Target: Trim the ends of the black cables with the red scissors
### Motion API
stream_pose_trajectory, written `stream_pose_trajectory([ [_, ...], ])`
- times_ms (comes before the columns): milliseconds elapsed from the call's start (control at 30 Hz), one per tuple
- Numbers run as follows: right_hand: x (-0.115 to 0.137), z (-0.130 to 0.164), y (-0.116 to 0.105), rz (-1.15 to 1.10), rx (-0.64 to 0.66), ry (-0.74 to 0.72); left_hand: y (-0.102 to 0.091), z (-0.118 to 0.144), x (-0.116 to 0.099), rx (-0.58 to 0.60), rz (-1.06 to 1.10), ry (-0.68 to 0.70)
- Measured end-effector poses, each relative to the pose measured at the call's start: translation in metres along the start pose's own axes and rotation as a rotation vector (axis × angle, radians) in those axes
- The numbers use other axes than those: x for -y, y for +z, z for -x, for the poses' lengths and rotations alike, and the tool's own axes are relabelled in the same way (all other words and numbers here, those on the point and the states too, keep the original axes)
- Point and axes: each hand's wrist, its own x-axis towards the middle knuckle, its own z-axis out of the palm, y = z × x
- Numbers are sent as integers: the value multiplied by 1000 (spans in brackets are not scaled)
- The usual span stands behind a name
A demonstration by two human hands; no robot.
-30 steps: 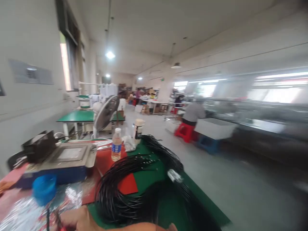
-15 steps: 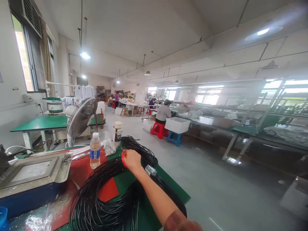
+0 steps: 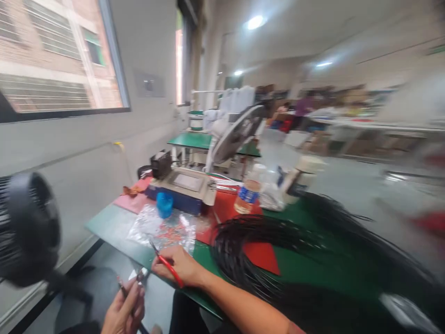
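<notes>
My right hand (image 3: 179,265) is closed around red-handled scissors (image 3: 170,269), their dark, narrow tip pointing up and left over the table's front edge. Lower left, my left hand (image 3: 125,307) pinches a thin dark cable (image 3: 123,289); a small metallic piece (image 3: 140,275) shows by the fingertips, too blurred to name. Close beyond my right hand, orange-red bits lie on a clear plastic bag (image 3: 144,227). To its right, a coil of black cables (image 3: 229,246) rests on the green tabletop, blurred by motion.
A blue cup (image 3: 164,205) stands before a blue-sided machine with a metal top (image 3: 177,197). Behind the coil are a water bottle (image 3: 248,195) and a pale flask (image 3: 302,178). A black fan (image 3: 29,229) is at left; a grey fan (image 3: 238,134) stands behind the table.
The view has swung left and down. My right hand, with the scissors, has come back from the far cable coil to the table's front edge. My left hand has entered view holding a cable.
</notes>
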Motion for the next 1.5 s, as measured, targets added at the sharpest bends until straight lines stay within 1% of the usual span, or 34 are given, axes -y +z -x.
stream_pose_trajectory([
  [67, 1, -1, 9, -5, 54, 7, 6, 11, -6, -66, 57, 37],
  [133, -1, 2, 15, 35, 96, 35, 14, 16, -10, -84, 83, 59],
  [200, -4, 6, 20, 114, 115, 62, 18, 18, -13, -74, 101, 65],
  [333, -13, 11, 28, 226, 127, 76, 16, 12, -12, -61, 146, 57],
  [433, -16, 12, 32, 251, 141, 71, 14, 5, -8, -116, 145, 50],
  [500, -16, 12, 32, 246, 155, 71, 13, 0, -4, -154, 135, 68],
  [567, -15, 12, 31, 233, 172, 83, 11, -3, 1, -149, 81, 113],
  [667, -14, 12, 29, 219, 180, 91, 8, -2, 4, -140, -158, 193],
  [733, -16, 12, 29, 230, 167, 87, 7, 1, 1, -156, -348, 258],
  [800, -19, 12, 29, 249, 161, 91, 7, 5, -4, -156, -493, 327],
  [900, -20, 13, 29, 278, 155, 100, 7, 9, -10, -136, -612, 379],
  [1000, -16, 13, 28, 281, 150, 118, 7, 9, -11, -141, -648, 378],
  [1233, -6, 14, 22, 268, 202, 133, 10, 6, -4, -242, -600, 364],
  [1400, -5, 13, 19, 299, 216, 127, 14, 6, -2, -248, -566, 369],
  [1500, -4, 12, 18, 314, 220, 132, 16, 5, -3, -266, -539, 340],
])
